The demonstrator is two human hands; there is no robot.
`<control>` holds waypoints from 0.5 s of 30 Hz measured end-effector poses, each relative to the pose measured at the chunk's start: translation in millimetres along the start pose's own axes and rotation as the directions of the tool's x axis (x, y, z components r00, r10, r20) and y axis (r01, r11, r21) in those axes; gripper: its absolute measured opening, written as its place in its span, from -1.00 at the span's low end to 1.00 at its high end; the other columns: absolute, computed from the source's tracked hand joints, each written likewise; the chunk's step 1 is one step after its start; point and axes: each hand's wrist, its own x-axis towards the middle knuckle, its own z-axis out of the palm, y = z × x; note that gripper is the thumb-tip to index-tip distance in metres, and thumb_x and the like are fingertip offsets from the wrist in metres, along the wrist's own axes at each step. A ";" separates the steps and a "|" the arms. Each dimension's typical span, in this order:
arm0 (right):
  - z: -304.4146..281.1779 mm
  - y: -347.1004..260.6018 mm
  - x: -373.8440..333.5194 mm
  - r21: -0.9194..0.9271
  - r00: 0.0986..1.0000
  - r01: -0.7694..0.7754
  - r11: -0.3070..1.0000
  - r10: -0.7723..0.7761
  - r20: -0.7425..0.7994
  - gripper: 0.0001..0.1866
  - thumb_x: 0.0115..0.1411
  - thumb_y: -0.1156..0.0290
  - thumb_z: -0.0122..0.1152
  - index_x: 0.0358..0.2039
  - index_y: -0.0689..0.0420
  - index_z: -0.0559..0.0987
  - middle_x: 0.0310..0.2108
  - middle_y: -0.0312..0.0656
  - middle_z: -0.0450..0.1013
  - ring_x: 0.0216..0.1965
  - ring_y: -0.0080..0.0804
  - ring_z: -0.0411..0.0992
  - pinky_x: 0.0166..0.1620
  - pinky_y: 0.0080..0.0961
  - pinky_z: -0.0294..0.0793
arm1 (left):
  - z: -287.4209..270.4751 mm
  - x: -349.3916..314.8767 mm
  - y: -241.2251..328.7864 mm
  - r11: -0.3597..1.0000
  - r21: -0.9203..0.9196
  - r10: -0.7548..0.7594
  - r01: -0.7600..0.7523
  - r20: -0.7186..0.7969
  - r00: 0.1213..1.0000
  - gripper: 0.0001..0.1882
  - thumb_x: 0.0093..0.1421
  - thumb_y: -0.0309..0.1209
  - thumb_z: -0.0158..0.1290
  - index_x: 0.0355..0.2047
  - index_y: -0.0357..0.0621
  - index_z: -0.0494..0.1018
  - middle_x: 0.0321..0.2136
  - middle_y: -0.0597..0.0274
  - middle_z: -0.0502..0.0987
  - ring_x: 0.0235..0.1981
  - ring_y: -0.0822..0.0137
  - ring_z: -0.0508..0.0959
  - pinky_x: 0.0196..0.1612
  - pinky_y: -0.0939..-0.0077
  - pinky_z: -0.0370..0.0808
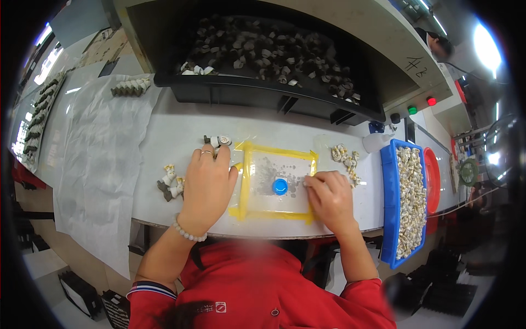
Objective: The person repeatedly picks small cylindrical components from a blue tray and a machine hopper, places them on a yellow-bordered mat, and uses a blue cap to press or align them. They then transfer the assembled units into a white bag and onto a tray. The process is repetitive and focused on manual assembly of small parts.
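Bumped by the right hand [334, 200], pinching an indistinct piece [307, 181], the blue cap [280, 186] could tip; the left hand [207, 186] has an unclear grip.

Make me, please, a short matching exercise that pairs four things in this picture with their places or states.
Column one
1. Left hand
2. Small round blue item
3. Blue tray
4. Black bin

Column two
A. Inside the yellow tape frame
B. At the far side of the bench
C. Wearing a ring
D. To the right of the right hand

Pairs: 1-C; 2-A; 3-D; 4-B
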 end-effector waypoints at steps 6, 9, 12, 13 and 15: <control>3.4 -4.4 -7.4 0.059 0.997 0.082 0.995 -0.082 0.003 -0.73 -0.08 0.58 0.29 -0.28 0.17 0.61 -0.34 -0.19 0.48 -0.34 -0.25 0.44 -0.29 -0.37 0.41 | 5.9 -2.8 -0.5 0.995 0.063 0.070 -0.073 0.045 0.997 -0.76 -0.07 -0.57 0.08 -0.32 -0.26 0.39 -0.32 -0.02 0.43 -0.30 0.05 0.42 -0.28 0.20 0.42; 6.0 -2.2 -16.3 0.067 0.994 0.109 0.992 -0.109 -0.011 -0.71 -0.07 0.56 0.31 -0.25 0.16 0.61 -0.31 -0.17 0.49 -0.32 -0.24 0.44 -0.26 -0.36 0.42 | -2.3 -7.0 1.8 0.992 -0.044 0.121 -0.117 0.087 0.989 -0.72 -0.08 -0.59 0.07 -0.28 -0.24 0.39 -0.28 0.02 0.43 -0.25 0.06 0.41 -0.23 0.19 0.40; 11.2 -2.2 -21.6 0.198 0.997 -0.034 0.980 0.047 -0.060 -0.71 -0.07 0.56 0.33 -0.26 0.16 0.61 -0.34 -0.16 0.49 -0.34 -0.22 0.44 -0.27 -0.36 0.42 | -5.8 -12.1 2.0 0.980 -0.151 0.149 -0.131 0.111 0.983 -0.68 -0.08 -0.60 0.06 -0.23 -0.24 0.41 -0.26 0.05 0.44 -0.21 0.08 0.40 -0.17 0.18 0.38; 11.6 -2.4 -21.7 0.199 0.998 -0.031 0.980 0.043 -0.055 -0.71 -0.08 0.56 0.34 -0.26 0.16 0.61 -0.34 -0.15 0.48 -0.34 -0.22 0.44 -0.28 -0.36 0.42 | -4.6 -13.9 3.0 0.977 -0.178 0.134 -0.116 0.094 0.986 -0.67 -0.08 -0.60 0.06 -0.22 -0.25 0.41 -0.25 0.06 0.44 -0.20 0.08 0.40 -0.15 0.19 0.37; 10.0 -1.5 -19.4 0.193 0.998 -0.025 0.981 0.034 -0.043 -0.71 -0.09 0.56 0.35 -0.27 0.17 0.61 -0.36 -0.15 0.48 -0.35 -0.22 0.43 -0.29 -0.37 0.42 | -1.4 -15.1 0.7 0.972 -0.201 0.139 -0.122 0.069 0.988 -0.67 -0.08 -0.59 0.06 -0.22 -0.25 0.42 -0.26 0.06 0.45 -0.20 0.08 0.40 -0.13 0.21 0.37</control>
